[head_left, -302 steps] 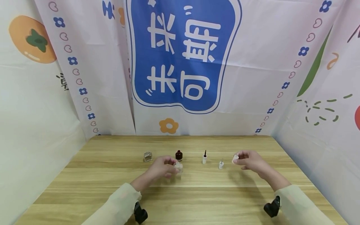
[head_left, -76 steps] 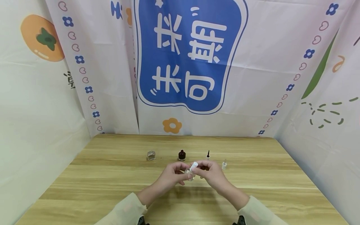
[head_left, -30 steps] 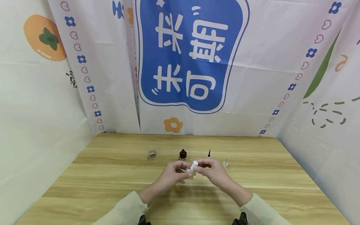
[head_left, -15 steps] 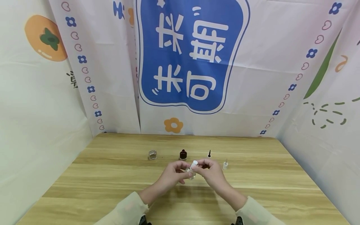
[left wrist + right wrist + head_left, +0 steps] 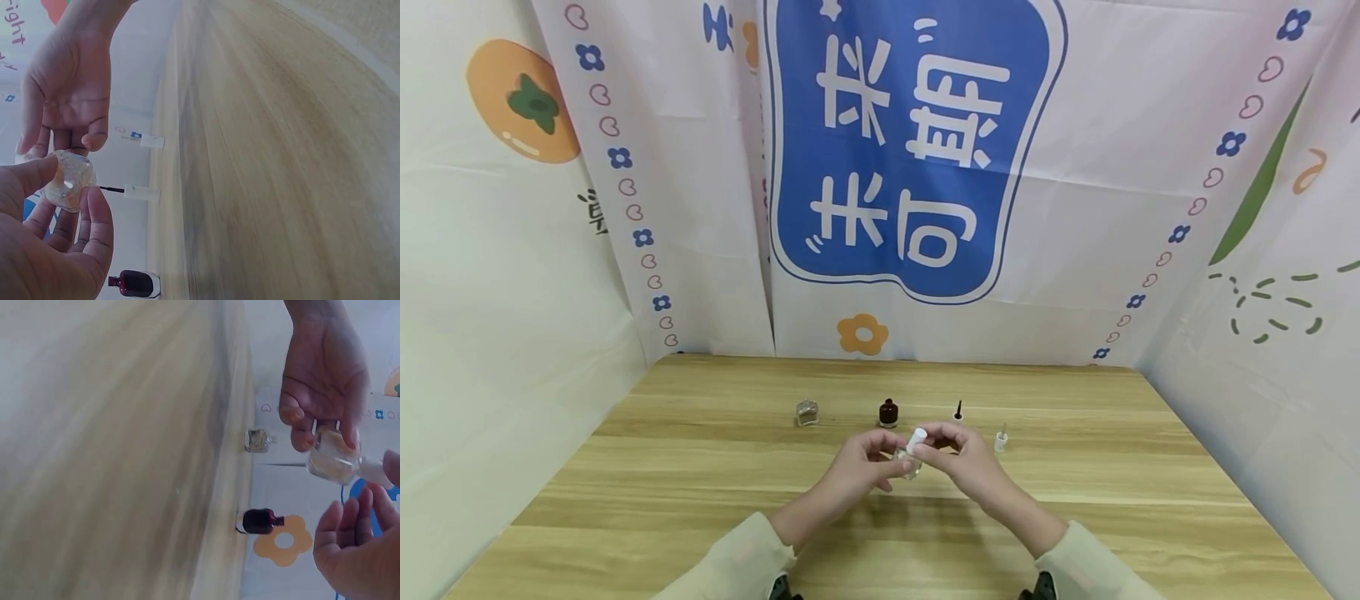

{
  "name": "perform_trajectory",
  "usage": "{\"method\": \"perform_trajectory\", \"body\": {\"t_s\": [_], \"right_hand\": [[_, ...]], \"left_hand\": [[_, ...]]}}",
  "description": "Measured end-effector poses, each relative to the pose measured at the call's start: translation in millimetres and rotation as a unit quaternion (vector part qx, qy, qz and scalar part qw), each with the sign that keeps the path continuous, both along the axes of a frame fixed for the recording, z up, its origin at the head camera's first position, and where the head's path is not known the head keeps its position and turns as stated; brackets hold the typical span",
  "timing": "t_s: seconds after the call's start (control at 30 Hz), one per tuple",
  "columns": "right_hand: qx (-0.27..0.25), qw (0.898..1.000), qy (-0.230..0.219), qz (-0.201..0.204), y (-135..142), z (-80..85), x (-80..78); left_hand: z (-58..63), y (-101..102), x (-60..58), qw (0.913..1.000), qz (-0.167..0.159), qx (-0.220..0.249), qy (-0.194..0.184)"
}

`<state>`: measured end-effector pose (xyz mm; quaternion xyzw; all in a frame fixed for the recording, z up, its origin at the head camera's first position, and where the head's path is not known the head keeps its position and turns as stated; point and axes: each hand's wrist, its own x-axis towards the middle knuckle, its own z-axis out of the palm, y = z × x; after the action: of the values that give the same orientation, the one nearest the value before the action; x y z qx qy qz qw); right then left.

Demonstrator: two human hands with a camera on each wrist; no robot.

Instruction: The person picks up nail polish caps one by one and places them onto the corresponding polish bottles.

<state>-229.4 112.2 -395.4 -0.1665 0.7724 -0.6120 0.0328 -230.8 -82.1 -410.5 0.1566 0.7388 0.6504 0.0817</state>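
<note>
My left hand (image 5: 859,463) holds a clear glass nail polish bottle (image 5: 334,456) between thumb and fingers, above the middle of the table. My right hand (image 5: 966,462) pinches the white cap (image 5: 917,439), which sits tilted at the bottle's neck. Whether the cap is screwed tight cannot be seen. Just behind the hands stands an uncapped dark red nail polish bottle (image 5: 888,413). A squarish glittery nail polish bottle (image 5: 807,413) stands to its left, also uncapped. Two white caps stand brush-up beyond the right hand: one with a dark brush (image 5: 140,192), one with a pale brush (image 5: 1001,442).
The wooden table (image 5: 700,483) runs back to a printed cloth (image 5: 1075,250) hanging behind it. More cloth closes off the left and right sides. Cream sleeves (image 5: 737,558) with black wrist cameras lie over the front of the table.
Ten seconds ago my right hand held the white cap far to the right of the open bottle. It has since come left to the bottle's neck. Over the last second the hands barely moved.
</note>
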Motion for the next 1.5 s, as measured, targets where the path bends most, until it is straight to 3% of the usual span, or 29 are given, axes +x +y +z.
{"method": "perform_trajectory", "body": {"t_s": [0.1, 0.2, 0.67, 1.13, 1.3, 1.5], "right_hand": [[0.016, 0.999, 0.007, 0.041, 4, 3.7, -1.8], [0.023, 0.998, 0.011, 0.052, 5, 5.3, -2.4], [0.016, 0.998, 0.034, -0.047, -5, -1.9, -0.1], [-0.007, 0.997, 0.015, -0.078, -10, -9.5, 0.4], [0.006, 0.999, 0.004, -0.051, -7, -4.9, 0.4], [0.033, 0.999, 0.015, 0.033, 4, 4.5, -2.5]], "left_hand": [[-0.5, -1, -0.3, 1.0, -0.001, 0.002, -0.001], [-0.9, -1, -0.1, 1.0, -0.002, 0.004, -0.001], [1.3, 0, 3.3, 0.9998, -0.01, 0.015, 0.0], [-1.3, 2, 3.5, 0.9999, -0.005, 0.01, 0.004], [-0.3, 1, 4.3, 1.0, -0.002, 0.009, 0.001], [1.1, -1, 3.6, 0.9999, -0.004, 0.016, -0.003]]}}
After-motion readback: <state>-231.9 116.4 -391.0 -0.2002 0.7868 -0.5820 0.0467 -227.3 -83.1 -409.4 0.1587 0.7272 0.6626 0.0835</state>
